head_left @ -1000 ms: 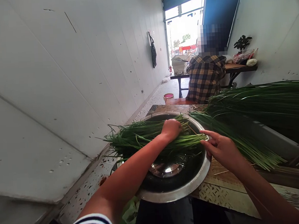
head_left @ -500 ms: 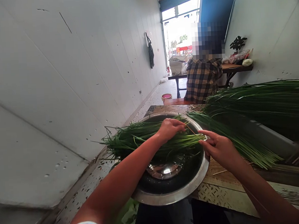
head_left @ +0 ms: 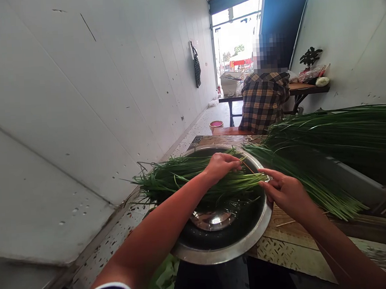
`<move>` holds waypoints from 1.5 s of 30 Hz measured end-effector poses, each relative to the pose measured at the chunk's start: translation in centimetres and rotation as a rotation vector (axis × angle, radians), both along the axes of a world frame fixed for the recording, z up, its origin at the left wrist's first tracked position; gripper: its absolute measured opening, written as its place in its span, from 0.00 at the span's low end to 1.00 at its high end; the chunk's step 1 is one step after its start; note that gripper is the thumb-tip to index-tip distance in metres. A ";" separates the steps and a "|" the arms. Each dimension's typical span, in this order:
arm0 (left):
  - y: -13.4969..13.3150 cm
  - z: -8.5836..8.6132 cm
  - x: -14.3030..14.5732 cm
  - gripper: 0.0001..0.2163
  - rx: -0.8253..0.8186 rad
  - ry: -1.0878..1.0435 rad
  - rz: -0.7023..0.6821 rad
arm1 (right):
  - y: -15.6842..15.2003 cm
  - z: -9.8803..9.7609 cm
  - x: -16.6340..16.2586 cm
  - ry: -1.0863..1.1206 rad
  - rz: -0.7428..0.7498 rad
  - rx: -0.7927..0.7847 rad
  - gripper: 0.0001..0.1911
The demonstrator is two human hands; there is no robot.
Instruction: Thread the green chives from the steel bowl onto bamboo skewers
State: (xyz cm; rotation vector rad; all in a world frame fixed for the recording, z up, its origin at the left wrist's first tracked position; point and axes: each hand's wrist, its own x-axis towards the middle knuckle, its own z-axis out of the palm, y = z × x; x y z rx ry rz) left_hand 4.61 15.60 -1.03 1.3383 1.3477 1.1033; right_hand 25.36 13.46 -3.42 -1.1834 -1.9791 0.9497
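A wide metal basin holds a long bunch of green chives, whose leafy ends hang over its left side. Above the bunch, my left hand is closed in a pinch on a thin brownish strand that slants down toward the right. At the basin's right rim, my right hand has its thumb and forefinger closed around the pale stem ends of the chives. Its other fingers are curled and partly hidden. The basin's shiny bottom shows below the bunch.
More chives lie on the wooden table to the right, beside a pale-edged box heaped with leaves. A person in a plaid shirt sits ahead, back turned. A white wall runs along the left.
The view has shifted very slightly, moving everything a little to the right. Both hands keep nearly the same pose and grip.
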 end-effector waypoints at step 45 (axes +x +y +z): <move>-0.1 -0.3 0.4 0.07 -0.004 0.010 -0.031 | 0.0 0.1 -0.1 -0.023 -0.013 0.039 0.26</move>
